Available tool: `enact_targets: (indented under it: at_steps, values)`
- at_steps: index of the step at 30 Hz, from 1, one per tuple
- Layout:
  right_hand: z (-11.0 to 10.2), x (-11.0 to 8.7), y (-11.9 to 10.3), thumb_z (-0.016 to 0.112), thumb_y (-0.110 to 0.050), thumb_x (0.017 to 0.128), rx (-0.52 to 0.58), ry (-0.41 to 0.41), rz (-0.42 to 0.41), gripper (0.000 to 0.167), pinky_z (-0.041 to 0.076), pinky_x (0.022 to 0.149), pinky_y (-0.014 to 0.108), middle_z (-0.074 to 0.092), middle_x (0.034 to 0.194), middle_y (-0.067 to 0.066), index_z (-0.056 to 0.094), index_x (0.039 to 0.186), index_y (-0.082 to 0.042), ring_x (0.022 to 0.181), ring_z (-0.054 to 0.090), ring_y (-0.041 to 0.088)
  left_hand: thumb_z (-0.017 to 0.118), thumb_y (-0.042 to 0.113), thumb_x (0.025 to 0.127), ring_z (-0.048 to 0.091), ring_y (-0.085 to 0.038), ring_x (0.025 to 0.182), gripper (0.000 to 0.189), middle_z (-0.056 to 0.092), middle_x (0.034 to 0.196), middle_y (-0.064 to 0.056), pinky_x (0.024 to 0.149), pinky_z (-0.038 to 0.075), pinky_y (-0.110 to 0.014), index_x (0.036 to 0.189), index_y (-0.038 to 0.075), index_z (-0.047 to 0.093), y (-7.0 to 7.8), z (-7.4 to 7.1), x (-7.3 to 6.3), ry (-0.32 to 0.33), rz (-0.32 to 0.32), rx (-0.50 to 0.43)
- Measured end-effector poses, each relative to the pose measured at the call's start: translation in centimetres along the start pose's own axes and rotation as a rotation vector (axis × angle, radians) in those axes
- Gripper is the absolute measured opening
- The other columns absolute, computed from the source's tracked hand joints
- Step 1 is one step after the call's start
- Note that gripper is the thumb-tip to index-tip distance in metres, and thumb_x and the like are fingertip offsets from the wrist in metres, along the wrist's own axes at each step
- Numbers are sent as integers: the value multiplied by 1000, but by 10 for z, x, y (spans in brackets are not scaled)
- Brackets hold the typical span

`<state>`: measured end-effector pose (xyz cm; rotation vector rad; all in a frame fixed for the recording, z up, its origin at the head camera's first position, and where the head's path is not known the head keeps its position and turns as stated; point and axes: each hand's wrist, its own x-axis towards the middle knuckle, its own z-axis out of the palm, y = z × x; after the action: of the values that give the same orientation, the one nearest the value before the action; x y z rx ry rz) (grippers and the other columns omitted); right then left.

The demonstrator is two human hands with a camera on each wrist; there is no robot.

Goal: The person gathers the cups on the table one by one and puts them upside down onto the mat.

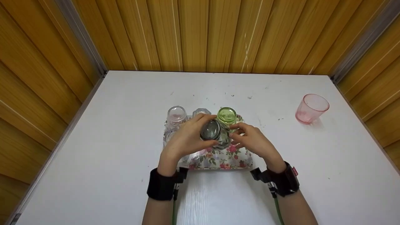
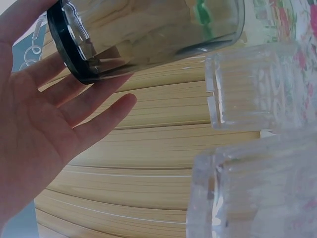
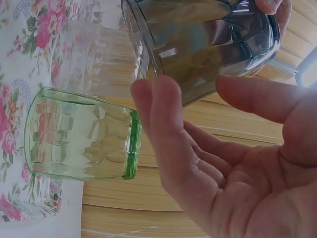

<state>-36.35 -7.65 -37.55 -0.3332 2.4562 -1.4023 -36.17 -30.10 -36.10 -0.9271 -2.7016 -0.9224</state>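
Observation:
A smoky grey glass cup [image 1: 212, 131] [image 2: 148, 34] [image 3: 208, 44] hangs tilted over a floral cloth [image 1: 222, 159] [image 3: 20, 29]. My left hand [image 1: 190, 136] [image 2: 49, 129] grips it, fingers curled over its base end. Beside it on the right, my right hand [image 1: 247, 137] [image 3: 223, 173] lies with loosely curved fingers against the cup's side near the rim. Upside down on the cloth behind stand a green cup [image 1: 227, 115] [image 3: 79, 134], a clear cup [image 1: 201, 112] and a pale pink cup [image 1: 176, 114]. Two clear cups [image 2: 257, 84] [image 2: 257, 193] sit close under my left wrist.
A pink cup [image 1: 311, 108] stands upright at the right of the white table [image 1: 93, 156]. Wooden panel walls [image 1: 200, 34] close in the table at the back and on both sides.

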Motion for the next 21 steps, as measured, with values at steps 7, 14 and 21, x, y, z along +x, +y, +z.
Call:
enact_targets:
  at_steps: [7,14,21]
  values:
    - [1,0,-1,52,-18,92,-3,-5,11,40,55,68,32,59,107,23,47,126,3,79,65,22,75,33,73,55,-16,106,69,53,123,-1,87,48,-30,132,16,44,0,0,0,4,11,-13]
    - [1,0,0,52,-19,92,-10,-15,2,40,55,69,34,59,110,24,48,126,2,80,65,23,75,35,73,55,-16,106,70,53,123,-1,88,47,-29,133,17,44,0,0,0,2,15,5]
    - [3,1,0,53,-19,92,3,-10,6,37,55,67,33,61,108,22,50,124,-1,80,65,21,74,36,73,54,-17,107,68,53,123,-1,88,47,-31,132,17,45,0,0,0,4,10,5]
